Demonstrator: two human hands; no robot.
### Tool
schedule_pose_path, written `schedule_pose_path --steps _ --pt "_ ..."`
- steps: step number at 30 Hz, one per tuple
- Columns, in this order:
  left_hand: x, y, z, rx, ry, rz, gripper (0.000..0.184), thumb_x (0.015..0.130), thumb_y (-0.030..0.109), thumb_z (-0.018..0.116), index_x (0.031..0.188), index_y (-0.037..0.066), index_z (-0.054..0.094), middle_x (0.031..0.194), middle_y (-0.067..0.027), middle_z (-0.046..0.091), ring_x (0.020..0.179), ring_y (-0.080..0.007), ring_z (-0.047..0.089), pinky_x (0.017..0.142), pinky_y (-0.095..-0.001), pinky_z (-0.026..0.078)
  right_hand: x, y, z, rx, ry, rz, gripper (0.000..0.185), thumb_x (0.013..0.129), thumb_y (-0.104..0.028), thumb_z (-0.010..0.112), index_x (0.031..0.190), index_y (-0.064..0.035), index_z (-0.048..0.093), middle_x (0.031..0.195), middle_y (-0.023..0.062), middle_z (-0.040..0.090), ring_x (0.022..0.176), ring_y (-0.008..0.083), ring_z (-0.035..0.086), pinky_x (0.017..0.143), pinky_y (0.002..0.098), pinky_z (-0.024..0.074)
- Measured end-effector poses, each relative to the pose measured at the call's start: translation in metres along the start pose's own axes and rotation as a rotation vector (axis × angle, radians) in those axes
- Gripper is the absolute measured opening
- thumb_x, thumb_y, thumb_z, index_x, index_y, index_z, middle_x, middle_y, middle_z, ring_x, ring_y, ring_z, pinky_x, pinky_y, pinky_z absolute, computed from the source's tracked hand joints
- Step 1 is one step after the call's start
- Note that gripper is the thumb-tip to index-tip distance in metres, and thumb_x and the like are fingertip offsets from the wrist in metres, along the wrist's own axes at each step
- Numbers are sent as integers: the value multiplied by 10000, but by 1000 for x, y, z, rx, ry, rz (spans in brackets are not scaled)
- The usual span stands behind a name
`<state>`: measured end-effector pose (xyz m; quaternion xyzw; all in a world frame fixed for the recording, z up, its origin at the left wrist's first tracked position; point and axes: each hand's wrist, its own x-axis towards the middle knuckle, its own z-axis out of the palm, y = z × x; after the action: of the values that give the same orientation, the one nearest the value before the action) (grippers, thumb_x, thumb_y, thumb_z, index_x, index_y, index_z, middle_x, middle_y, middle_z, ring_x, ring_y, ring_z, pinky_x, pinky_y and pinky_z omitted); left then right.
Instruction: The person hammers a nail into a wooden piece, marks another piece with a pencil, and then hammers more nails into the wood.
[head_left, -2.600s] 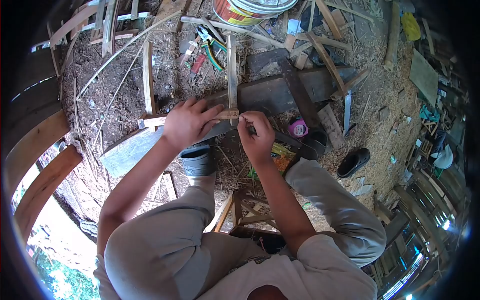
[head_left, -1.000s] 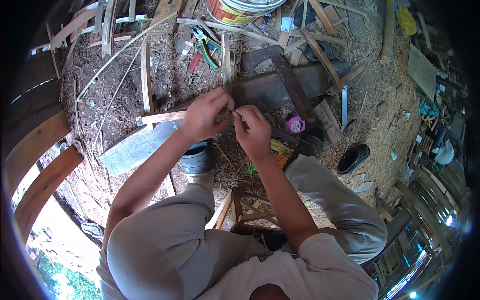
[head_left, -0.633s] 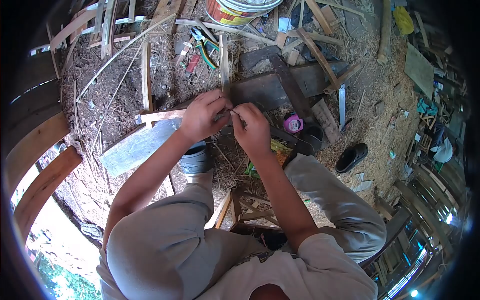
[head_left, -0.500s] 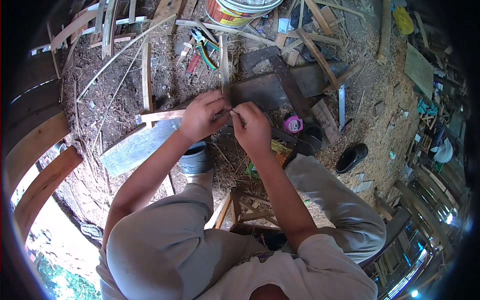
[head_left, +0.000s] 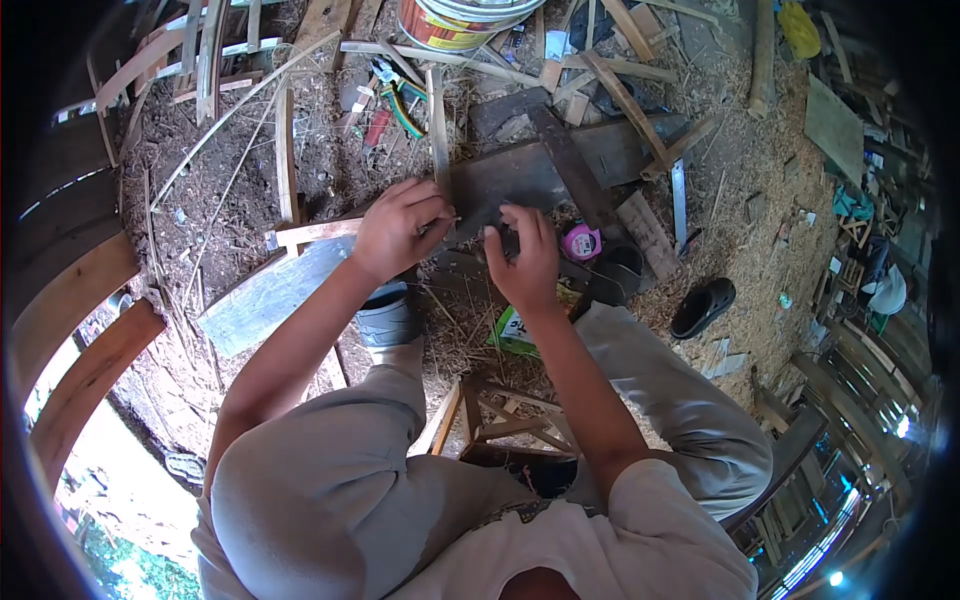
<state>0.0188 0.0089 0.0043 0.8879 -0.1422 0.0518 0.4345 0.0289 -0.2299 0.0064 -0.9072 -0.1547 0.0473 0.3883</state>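
Note:
My left hand is closed over the right end of a thin wooden strip, and its fingers hide what they pinch. Something small and pale shows at its fingertips. My right hand is a little to the right, thumb and fingers apart, with nothing visible between them. Under both hands lies a wide dark plank. An upright wooden strip runs from the plank away from me, just beyond my left hand. Another strip meets the left end of the thin one.
Green-handled pliers and a red-handled tool lie beyond the plank. A pink tape measure is right of my right hand. A paint bucket stands at the top. A black shoe, metal ruler and wood scraps lie to the right.
My right hand has moved right, away from my left hand, and its fingers have opened. My left hand stays closed near the same place. The view has shifted slightly.

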Motion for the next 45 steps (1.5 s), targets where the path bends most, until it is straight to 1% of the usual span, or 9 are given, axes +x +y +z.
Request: schedule_pose_path --steps 8,14,20,28,32,34,40,44,45 --pt "1 0 -2 -18 -12 4 135 807 54 782 893 73 678 942 -66 654 899 -306 646 841 -412 531 -37 72 -12 -312 -226 11 425 884 -252 745 1212 -23 599 1140 203 638 1055 418 638 931 534 500" --pt "1 1 -4 -36 -19 -5 131 812 58 778 891 73 673 947 -70 655 913 -314 650 851 -421 534 -39 67 -18 -322 -335 142 325 909 -297 779 1087 -50 667 854 166 693 789 409 697 691 503 547" --pt "2 0 -3 -36 -17 9 136 810 54 775 887 75 665 938 -76 645 920 -332 649 853 -437 536 -30 -1 -60 -38 -364 356 326 968 -351 750 970 -38 659 801 170 682 754 313 710 649 433 529" --pt "0 2 -5 -32 -24 -12 136 820 62 766 883 65 645 942 -91 638 929 -354 649 863 -459 537 -26 -50 -84 453 -266 488 249 1056 -258 676 1119 -17 683 763 13 597 723 109 587 661 324 456" --pt "0 4 -6 -32 -21 -23 143 823 73 769 879 64 638 949 -93 636 934 -358 647 863 -463 538 -18 -73 -96 527 -364 570 281 1062 -256 664 1201 -12 654 810 65 647 745 165 637 709 350 501" --pt "1 5 -8 -46 -46 -37 145 827 76 769 877 60 633 950 -98 629 941 -359 647 862 -466 540 -23 -67 -83 284 -232 292 351 1072 -264 646 1311 -12 598 935 156 713 831 298 718 768 404 543" --pt "0 4 -6 -31 -36 -48 147 834 85 766 876 57 628 937 -105 617 939 -365 644 860 -472 540 -28 -69 -67 156 -208 288 438 1078 -291 632 1407 -16 540 1154 254 718 1035 473 712 857 475 555" --pt "1 4 -5 -23 -25 -21 153 836 90 766 876 54 624 932 -108 613 932 -370 640 854 -475 538 -31 -70 -52 137 -110 206 477 1084 -281 619 1470 -21 516 1176 264 713 1045 472 712 864 486 555" --pt "1 5 -6 -20 -34 -30 153 838 91 765 876 52 622 929 -110 612 930 -372 639 850 -476 538 -31 -66 -46 101 -64 142 470 1088 -258 624 1485 -30 516 1040 186 692 912 327 699 798 415 549"
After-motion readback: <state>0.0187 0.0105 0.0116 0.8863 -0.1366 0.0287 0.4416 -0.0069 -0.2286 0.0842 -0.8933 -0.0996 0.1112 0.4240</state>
